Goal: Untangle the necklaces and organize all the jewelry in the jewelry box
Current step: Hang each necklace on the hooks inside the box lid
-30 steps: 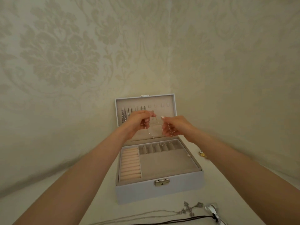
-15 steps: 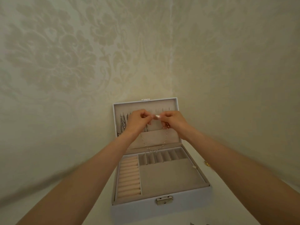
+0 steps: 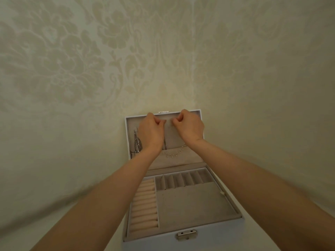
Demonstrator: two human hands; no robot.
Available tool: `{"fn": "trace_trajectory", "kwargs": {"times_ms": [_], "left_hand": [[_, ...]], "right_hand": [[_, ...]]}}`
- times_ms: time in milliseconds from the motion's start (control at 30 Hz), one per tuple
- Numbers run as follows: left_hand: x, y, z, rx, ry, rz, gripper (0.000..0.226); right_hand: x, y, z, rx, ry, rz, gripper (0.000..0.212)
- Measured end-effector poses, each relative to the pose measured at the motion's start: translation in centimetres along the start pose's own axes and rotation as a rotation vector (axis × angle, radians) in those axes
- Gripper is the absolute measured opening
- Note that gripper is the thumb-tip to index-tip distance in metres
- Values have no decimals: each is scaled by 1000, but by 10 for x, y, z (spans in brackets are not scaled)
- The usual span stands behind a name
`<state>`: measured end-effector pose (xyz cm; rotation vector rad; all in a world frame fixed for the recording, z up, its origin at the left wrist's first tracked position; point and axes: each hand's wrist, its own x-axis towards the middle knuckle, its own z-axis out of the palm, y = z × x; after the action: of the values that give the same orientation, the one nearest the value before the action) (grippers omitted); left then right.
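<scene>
Damask wallpaper [image 3: 72,60] fills the background; a pale tabletop [image 3: 27,230] carries one white jewelry box [image 3: 148,243], open, with its lid [image 3: 174,134] upright.

Head view. Both hands are raised to the lid's top edge. The left hand [image 3: 151,132] and right hand [image 3: 189,127] each have the fingers curled and thumb and forefinger pinched on an end of one beaded necklace [image 3: 173,155]. Its loop hangs below and between the wrists against the lid lining, but the chain at the fingertips is too fine to make out. Silver chains [image 3: 136,143] hang in the lid under the left hand, partly hidden by it, so their number is uncertain.

Nearer than the wrists, the tray holds one bank of ring rolls [image 3: 144,203], six small slots [image 3: 181,180] and one large compartment [image 3: 195,209], with no jewelry visible in them. One clasp [image 3: 186,234] sits on the front wall. The forearms cut across the tray's corners.
</scene>
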<state>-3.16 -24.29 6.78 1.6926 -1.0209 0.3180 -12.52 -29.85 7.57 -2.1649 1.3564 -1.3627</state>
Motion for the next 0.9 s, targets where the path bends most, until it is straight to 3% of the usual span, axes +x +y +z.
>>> {"fn": "trace_trajectory", "kwargs": {"times_ms": [267,400,500,633,733,900], "left_hand": [[-7,-3,3,57,-77,-102,17],[-20,-9,3,42,-119,-65,16],[-32,-17,0,-24,-157,-34,18],[-49,-27,-6,-165,-247,-87,16],[-61,-27,-10,-159,-345,-79,14],[-76,-29,-17,-187,-385,-20,14]], "right_hand": [[-1,5,11,65,-91,141,8],[-13,19,14,153,-139,93,15],[-26,24,15,315,-164,79,8],[-51,23,8,600,-276,231,10],[-65,20,4,658,-397,334,27],[-74,22,2,758,-490,449,25]]}}
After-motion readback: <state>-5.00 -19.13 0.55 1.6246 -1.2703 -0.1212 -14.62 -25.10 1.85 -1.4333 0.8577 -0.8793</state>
